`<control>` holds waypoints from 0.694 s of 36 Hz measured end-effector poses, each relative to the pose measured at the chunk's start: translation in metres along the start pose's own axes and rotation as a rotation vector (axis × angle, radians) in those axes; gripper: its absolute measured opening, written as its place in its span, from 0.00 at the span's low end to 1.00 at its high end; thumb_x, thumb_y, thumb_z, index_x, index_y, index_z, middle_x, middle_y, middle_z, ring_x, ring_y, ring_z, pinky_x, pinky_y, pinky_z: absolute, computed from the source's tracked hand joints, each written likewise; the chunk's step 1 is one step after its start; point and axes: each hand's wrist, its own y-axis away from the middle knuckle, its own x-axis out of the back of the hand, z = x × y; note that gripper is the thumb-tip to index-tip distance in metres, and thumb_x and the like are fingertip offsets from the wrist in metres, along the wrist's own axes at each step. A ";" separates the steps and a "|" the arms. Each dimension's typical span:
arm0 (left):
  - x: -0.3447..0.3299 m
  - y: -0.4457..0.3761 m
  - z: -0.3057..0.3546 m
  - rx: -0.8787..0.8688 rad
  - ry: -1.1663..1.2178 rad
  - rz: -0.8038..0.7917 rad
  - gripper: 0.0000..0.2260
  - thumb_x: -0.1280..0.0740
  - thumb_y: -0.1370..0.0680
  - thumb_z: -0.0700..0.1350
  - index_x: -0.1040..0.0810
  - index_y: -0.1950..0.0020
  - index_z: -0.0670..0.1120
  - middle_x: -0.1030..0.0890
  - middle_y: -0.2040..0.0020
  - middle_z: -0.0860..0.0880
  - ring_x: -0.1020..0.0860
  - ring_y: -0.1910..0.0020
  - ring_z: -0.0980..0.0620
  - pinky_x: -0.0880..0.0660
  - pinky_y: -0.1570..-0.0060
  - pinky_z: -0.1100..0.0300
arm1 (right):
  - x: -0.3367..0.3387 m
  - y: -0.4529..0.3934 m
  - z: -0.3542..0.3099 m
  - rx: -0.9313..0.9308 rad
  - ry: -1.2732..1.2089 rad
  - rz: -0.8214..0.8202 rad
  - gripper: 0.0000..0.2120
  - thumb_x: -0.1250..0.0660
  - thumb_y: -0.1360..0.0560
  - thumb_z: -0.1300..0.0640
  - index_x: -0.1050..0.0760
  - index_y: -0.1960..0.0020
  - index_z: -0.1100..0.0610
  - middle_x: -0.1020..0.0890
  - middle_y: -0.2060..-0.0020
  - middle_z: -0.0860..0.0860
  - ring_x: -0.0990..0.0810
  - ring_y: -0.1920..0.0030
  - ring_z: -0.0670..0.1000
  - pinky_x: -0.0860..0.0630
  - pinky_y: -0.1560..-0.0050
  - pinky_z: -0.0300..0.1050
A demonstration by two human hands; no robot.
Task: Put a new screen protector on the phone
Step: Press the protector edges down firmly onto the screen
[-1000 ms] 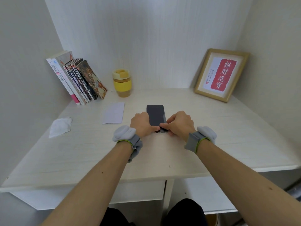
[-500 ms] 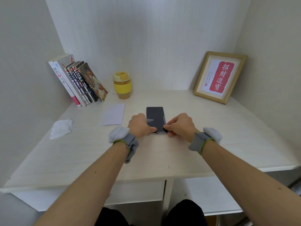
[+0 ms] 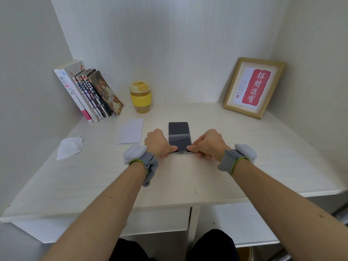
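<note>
Phone (image 3: 178,136) lay flat mid-desk (image 3: 94,178), left hand (image 3: 157,144) and right hand (image 3: 208,143) both curled, thumbs pinching its near corners. Looked like aligning or pressing the protector down, honestly couldn't see the film. Next I'd smooth outward, evenly.

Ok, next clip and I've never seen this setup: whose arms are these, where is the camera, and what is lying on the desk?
There is no machine here. A person wears a camera on the head, so the single view looks forward and down at their own bare arms, with grey bands on the wrists. The left hand and right hand pinch the near end of a dark rectangular phone lying flat on the pale wooden desk. Whether a protector film is already on the screen I cannot tell. Left of the phone lie a white paper sheet and a crumpled white wipe. At the back stand leaning books, a yellow lidded cup and a wooden picture frame.
</note>
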 end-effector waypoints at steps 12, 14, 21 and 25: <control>0.001 -0.001 -0.001 -0.007 0.010 -0.020 0.18 0.24 0.31 0.53 0.17 0.54 0.39 0.16 0.58 0.43 0.17 0.54 0.48 0.20 0.49 0.55 | 0.002 -0.008 0.000 -0.038 -0.064 -0.089 0.11 0.22 0.32 0.57 0.17 0.55 0.64 0.15 0.68 0.56 0.26 0.74 0.50 0.23 0.67 0.40; 0.000 0.000 -0.001 -0.015 -0.007 -0.014 0.18 0.25 0.31 0.53 0.17 0.54 0.39 0.16 0.57 0.43 0.17 0.54 0.48 0.20 0.49 0.55 | 0.003 -0.008 0.000 -0.042 -0.064 -0.091 0.11 0.22 0.32 0.57 0.17 0.54 0.64 0.15 0.68 0.56 0.27 0.75 0.49 0.24 0.69 0.39; -0.001 0.002 -0.001 -0.039 -0.059 0.006 0.18 0.25 0.31 0.54 0.17 0.53 0.39 0.16 0.57 0.44 0.18 0.54 0.48 0.21 0.51 0.56 | 0.004 -0.009 0.001 -0.044 -0.078 -0.101 0.11 0.23 0.31 0.60 0.17 0.53 0.65 0.15 0.68 0.57 0.28 0.75 0.48 0.24 0.67 0.39; 0.000 0.000 -0.003 -0.062 -0.075 -0.007 0.18 0.26 0.30 0.55 0.17 0.54 0.40 0.16 0.58 0.44 0.18 0.54 0.48 0.21 0.51 0.55 | 0.005 -0.012 0.001 -0.049 -0.063 -0.128 0.12 0.23 0.31 0.59 0.18 0.52 0.66 0.15 0.66 0.58 0.25 0.73 0.50 0.23 0.65 0.41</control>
